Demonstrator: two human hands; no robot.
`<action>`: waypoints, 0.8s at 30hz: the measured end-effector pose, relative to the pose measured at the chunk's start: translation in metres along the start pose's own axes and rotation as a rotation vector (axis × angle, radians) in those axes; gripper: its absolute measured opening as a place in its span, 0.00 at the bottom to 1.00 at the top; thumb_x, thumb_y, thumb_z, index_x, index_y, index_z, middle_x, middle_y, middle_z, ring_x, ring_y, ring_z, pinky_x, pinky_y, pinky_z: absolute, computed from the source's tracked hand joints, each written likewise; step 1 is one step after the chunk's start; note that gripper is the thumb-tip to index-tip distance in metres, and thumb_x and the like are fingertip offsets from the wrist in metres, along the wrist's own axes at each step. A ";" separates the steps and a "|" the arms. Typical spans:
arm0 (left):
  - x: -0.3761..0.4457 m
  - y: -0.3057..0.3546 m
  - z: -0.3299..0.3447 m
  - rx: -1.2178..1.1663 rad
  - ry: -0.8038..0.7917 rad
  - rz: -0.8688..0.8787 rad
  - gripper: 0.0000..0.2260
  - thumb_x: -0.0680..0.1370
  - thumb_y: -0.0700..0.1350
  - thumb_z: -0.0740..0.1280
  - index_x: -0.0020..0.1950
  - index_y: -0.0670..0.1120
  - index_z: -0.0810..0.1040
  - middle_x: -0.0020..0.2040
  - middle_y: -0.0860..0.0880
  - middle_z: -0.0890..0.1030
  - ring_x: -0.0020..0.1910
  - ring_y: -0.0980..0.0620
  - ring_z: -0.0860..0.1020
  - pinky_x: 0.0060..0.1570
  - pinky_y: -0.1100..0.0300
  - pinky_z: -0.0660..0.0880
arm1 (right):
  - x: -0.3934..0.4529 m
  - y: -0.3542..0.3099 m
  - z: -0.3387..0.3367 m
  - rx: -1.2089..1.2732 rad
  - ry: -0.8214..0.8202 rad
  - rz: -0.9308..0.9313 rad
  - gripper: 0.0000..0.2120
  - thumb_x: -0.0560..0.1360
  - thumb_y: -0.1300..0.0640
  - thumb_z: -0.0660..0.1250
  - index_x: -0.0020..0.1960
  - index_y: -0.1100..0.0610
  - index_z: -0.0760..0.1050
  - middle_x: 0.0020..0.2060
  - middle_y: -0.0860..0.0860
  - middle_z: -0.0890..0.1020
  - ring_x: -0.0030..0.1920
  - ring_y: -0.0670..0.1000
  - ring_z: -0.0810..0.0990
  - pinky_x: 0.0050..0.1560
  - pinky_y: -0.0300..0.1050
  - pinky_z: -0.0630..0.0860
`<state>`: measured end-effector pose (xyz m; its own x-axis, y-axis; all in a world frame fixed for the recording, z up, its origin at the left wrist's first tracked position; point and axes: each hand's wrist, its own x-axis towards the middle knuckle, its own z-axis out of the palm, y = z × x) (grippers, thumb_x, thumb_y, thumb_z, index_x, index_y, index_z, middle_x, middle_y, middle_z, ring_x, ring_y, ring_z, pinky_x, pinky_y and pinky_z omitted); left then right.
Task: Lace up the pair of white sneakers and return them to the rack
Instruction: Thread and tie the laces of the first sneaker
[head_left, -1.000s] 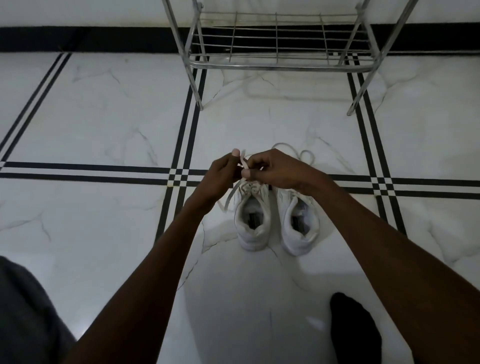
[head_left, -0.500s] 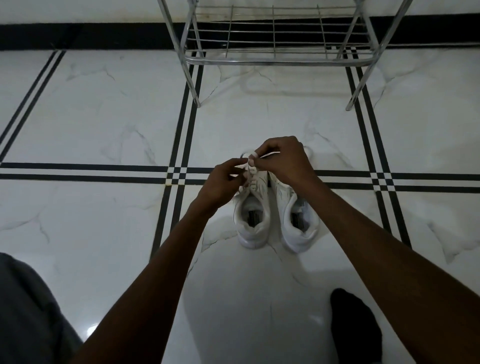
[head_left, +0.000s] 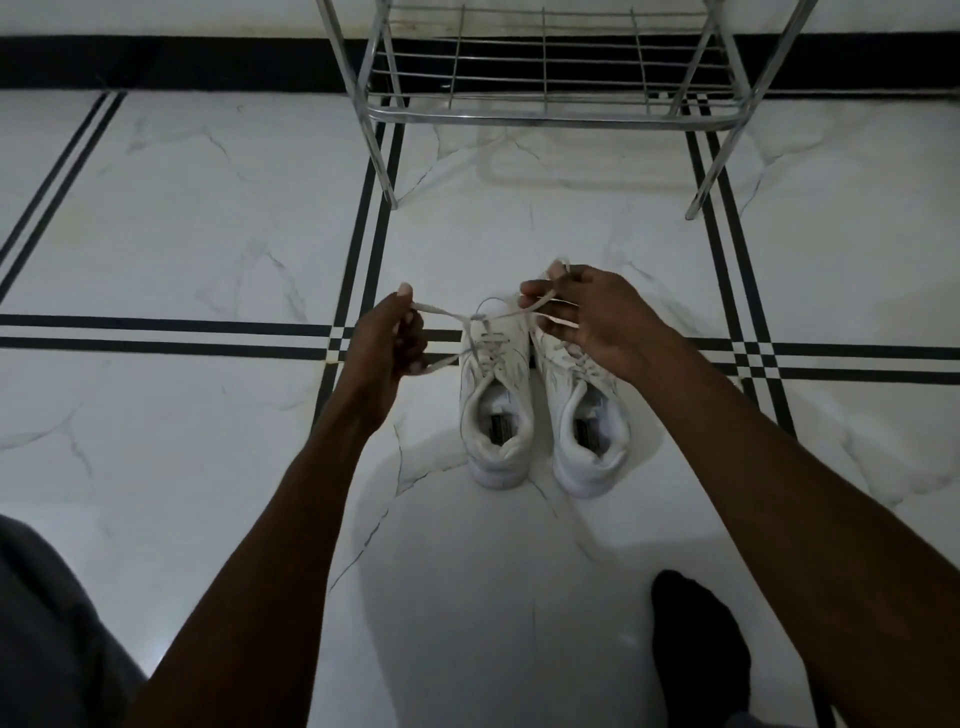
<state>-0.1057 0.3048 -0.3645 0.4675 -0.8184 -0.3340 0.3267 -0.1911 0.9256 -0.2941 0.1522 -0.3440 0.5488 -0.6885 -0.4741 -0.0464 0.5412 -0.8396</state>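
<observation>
Two white sneakers stood side by side on the marble floor, heels toward the camera. The left sneaker (head_left: 496, 410) had its lace (head_left: 457, 315) stretched out to both sides above the toe; the right sneaker (head_left: 587, 421) sat touching it. The metal rack (head_left: 545, 111) stood beyond.

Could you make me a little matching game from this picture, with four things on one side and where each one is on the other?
Things:
1. left hand
2. right hand
3. silver metal wire rack
4. black sock

Places:
A. standing by the far wall, nothing on the shelf in view
B. near the lower edge, on the white marble floor
C. pulling a lace end out beside the left white sneaker
D. pinching a lace loop above the right white sneaker

Pairs: 1-C, 2-D, 3-A, 4-B
</observation>
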 end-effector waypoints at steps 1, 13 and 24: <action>0.000 -0.002 -0.008 0.104 0.023 0.025 0.18 0.85 0.53 0.60 0.37 0.49 0.69 0.28 0.54 0.64 0.26 0.56 0.60 0.30 0.60 0.61 | 0.004 0.002 -0.006 -0.112 0.101 -0.033 0.03 0.81 0.60 0.63 0.49 0.57 0.74 0.43 0.54 0.87 0.42 0.51 0.88 0.43 0.44 0.81; -0.011 -0.051 -0.047 0.880 0.292 0.160 0.13 0.80 0.54 0.70 0.53 0.44 0.84 0.48 0.52 0.83 0.50 0.51 0.80 0.50 0.59 0.72 | 0.023 0.027 -0.051 -1.070 0.502 -0.229 0.30 0.72 0.48 0.75 0.64 0.66 0.70 0.59 0.65 0.78 0.62 0.64 0.76 0.59 0.53 0.73; 0.000 -0.066 0.016 0.880 0.010 0.203 0.05 0.80 0.37 0.69 0.54 0.42 0.83 0.56 0.44 0.84 0.59 0.46 0.81 0.60 0.52 0.76 | 0.009 0.049 -0.010 -1.392 -0.100 -0.321 0.05 0.73 0.60 0.71 0.46 0.51 0.83 0.38 0.51 0.84 0.36 0.50 0.78 0.39 0.45 0.74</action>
<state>-0.1404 0.3090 -0.4231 0.4558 -0.8778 -0.1474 -0.5077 -0.3924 0.7669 -0.2999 0.1679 -0.3924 0.7448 -0.6203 -0.2459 -0.6448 -0.5742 -0.5045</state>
